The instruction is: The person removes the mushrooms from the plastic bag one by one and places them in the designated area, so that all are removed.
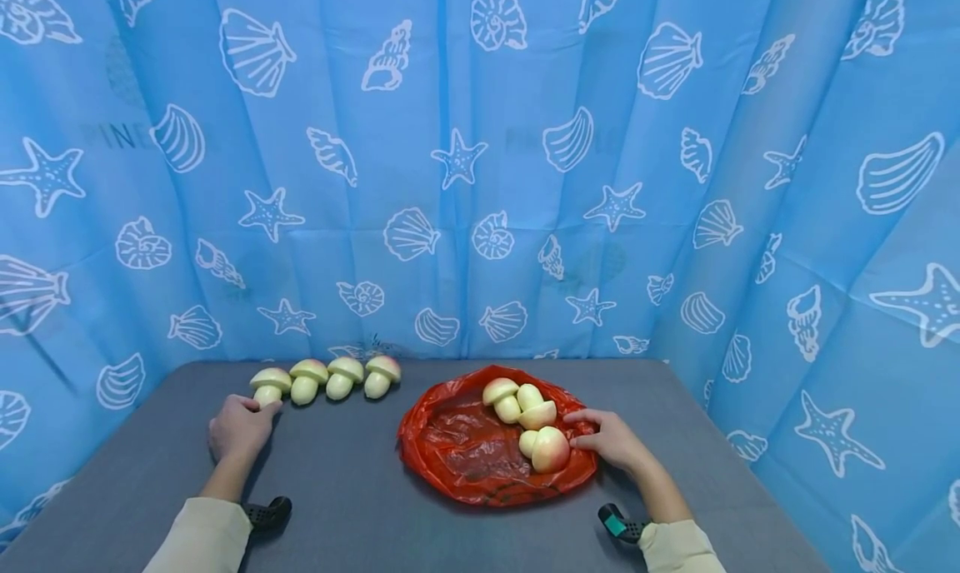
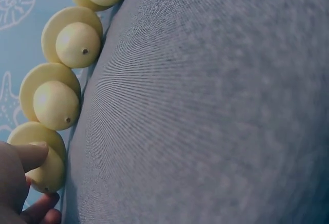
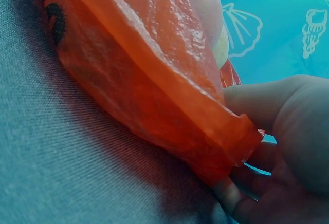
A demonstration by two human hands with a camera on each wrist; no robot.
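Note:
Several pale yellow-green toy mushrooms stand in a row at the table's back left. My left hand (image 1: 242,428) holds the leftmost mushroom (image 1: 270,380) by its stem, thumb on one side and fingers on the other. Beside it stand another mushroom (image 1: 307,380) and the rest of the row. Right of centre lies a red plastic bag (image 1: 442,473), its mouth spread wide and its rim rolled. Inside are three mushrooms, one with a pink-tinged cap (image 1: 551,450). My right hand (image 1: 617,441) grips the bag's right rim, with the thumb inside and fingers outside.
The grey cloth-covered table (image 1: 337,473) reaches back to a blue shell-print curtain (image 1: 457,223), which also runs along the right side. A black strap (image 1: 268,513) is on my left wrist, and another (image 1: 621,525) on my right.

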